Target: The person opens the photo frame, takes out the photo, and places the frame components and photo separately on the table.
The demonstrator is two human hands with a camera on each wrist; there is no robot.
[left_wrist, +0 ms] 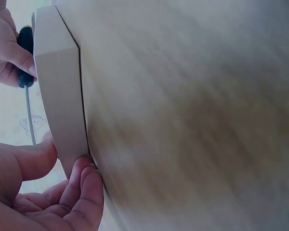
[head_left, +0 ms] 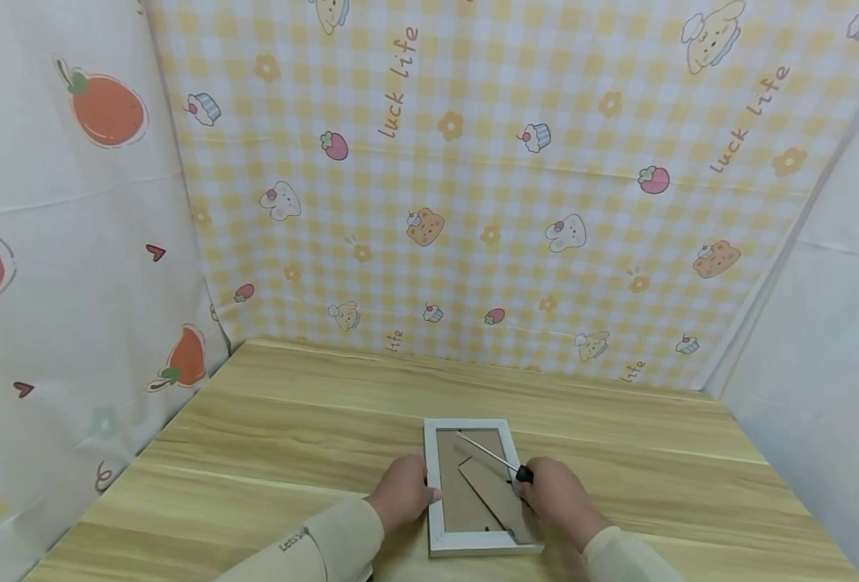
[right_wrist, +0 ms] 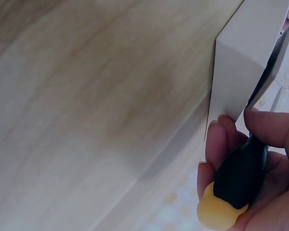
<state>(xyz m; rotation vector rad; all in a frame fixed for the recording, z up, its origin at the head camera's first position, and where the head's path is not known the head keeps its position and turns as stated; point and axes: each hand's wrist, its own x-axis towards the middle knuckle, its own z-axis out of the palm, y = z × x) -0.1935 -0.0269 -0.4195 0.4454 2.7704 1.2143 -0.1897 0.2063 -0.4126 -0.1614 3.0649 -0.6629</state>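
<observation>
A white picture frame (head_left: 432, 453) lies with its brown backing board (head_left: 458, 505) facing up. My left hand (head_left: 402, 491) grips its left side, thumb on the rim and fingers curled at the lower edge, as the left wrist view shows. In my right hand (head_left: 558, 497) is a screwdriver (head_left: 489, 451), its black handle (right_wrist: 243, 171) with a yellow end (right_wrist: 219, 211) inside the curled fingers. The screwdriver's shaft slants across the backing toward the top left. A thin brown flap (right_wrist: 274, 70) stands raised from the frame's back, right at my right thumb.
The frame is on a wood-grain table (head_left: 313, 420). Behind the table hangs a yellow checked cloth (head_left: 465, 267) with cartoon prints. White cloths line the left side (head_left: 102, 267) and the right side (head_left: 822, 339).
</observation>
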